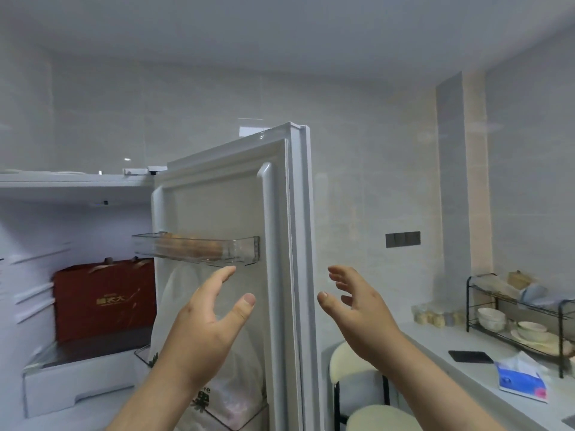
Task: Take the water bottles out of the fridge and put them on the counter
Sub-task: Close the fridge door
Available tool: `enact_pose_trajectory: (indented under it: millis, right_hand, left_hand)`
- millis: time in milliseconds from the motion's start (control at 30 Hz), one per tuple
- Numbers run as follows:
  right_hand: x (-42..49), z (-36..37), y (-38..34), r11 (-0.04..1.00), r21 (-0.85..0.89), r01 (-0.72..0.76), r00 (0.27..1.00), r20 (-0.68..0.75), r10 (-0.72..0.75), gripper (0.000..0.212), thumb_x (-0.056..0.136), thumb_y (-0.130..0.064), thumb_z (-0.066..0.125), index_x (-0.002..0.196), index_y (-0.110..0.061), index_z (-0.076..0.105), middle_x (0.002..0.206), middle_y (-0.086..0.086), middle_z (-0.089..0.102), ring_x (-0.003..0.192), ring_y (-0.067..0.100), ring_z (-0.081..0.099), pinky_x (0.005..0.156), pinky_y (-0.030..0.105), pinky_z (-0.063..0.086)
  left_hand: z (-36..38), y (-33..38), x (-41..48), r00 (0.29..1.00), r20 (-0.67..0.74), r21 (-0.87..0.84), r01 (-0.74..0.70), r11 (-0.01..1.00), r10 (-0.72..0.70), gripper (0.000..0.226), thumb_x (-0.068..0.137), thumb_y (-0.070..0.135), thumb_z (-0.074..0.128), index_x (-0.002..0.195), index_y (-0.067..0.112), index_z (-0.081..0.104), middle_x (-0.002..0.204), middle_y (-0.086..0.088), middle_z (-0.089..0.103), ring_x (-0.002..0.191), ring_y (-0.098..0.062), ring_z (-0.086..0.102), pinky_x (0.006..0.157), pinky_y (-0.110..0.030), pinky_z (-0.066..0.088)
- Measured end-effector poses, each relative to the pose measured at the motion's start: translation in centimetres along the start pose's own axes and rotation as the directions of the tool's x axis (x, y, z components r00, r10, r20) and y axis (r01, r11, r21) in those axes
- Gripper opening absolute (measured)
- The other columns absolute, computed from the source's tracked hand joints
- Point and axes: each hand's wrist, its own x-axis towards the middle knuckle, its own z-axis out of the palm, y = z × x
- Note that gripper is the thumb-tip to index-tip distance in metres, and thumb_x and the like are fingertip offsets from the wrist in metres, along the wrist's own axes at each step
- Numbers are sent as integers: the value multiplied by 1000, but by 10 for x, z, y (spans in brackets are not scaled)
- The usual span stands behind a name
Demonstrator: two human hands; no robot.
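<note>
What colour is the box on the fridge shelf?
Dark red box with gold lettering, seen in the head view.

The room is evenly and softly lit, bright enough but cool and slightly grey, with no hard shadows. The fridge door (236,213) is the brightest surface. Left of it, the fridge interior (71,237) has a faint bluish-violet cast, and its shelf rails smear into streaks from motion blur. Above the door, the glossy wall tiles (249,98) carry pale reflections and small specular spots. Right of the door, the counter (485,381) and dish rack (516,321) look soft and low in detail. Wide-angle distortion bends the lines toward the frame edges. Both hands below the door are fairly sharp, with only faint shading.
</note>
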Motion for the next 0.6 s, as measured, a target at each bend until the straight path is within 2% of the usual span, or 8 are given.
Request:
enact_pose_trajectory:
  millis: [67,167,267,333,400,433,533,600]
  right_hand:
    - [17,3,13,999,28,16,999,29,-17,61,82,-52,58,137,-30,46,129,-13,52,119,7,50,100,33,43]
    - [38,11,23,990,137,-17,999,50,11,52,93,-38,60,140,-30,42,131,-11,50,119,7,49,97,31,42]
    - [51,21,25,950,302,-83,993,100,55,52,94,-38,57,143,-27,41,138,-6,51,124,9,50,104,38,43]
    - [51,30,25,922,382,-68,990,141,14,46,87,-42,52,132,-36,51,128,-20,59,117,-1,54,98,27,47]
    - [48,35,23,909,416,-28,991,131,-30,28,86,-37,50,112,-46,56,106,-36,64,100,-13,58,78,8,46]
    - [46,37,22,904,428,-12,992,119,-43,25,86,-35,50,107,-47,56,100,-37,64,94,-14,59,73,6,44]
    - [41,39,18,888,459,17,992,101,-71,28,86,-33,51,111,-44,58,100,-29,68,87,-7,61,70,9,44]
    - [36,42,13,885,465,36,989,111,-99,35,86,-32,52,119,-40,58,105,-23,68,91,-2,62,73,12,45]
  left_hand:
    - [5,-6,2,999,-22,10,23,1000,-23,70,69,72,52,135,47,45,135,22,49,117,13,44,98,-25,36]
    - [4,-12,1,998,-48,47,50,998,-48,58,68,73,52,123,58,45,134,24,48,128,1,43,104,-30,36]
    - [-3,-16,1,996,-69,94,61,994,-55,49,69,71,53,117,65,42,132,28,46,129,-2,42,102,-30,35]
    - [-11,-18,1,995,-89,123,63,990,-52,51,67,74,52,116,66,41,134,26,46,126,-2,43,100,-30,36]
    - [-17,-18,-1,993,-107,141,63,988,-48,55,64,76,50,117,65,42,134,25,45,122,-2,44,97,-29,36]
    - [-21,-18,-2,992,-119,153,60,986,-42,59,65,76,50,121,61,44,135,24,46,123,-3,44,98,-29,36]
    - [-28,-13,-5,990,-143,187,42,981,-15,74,67,73,50,134,42,48,139,19,49,130,-3,43,105,-30,35]
    - [-33,-7,-8,987,-163,197,31,980,1,70,66,73,50,131,45,48,135,25,49,129,0,42,104,-28,34]
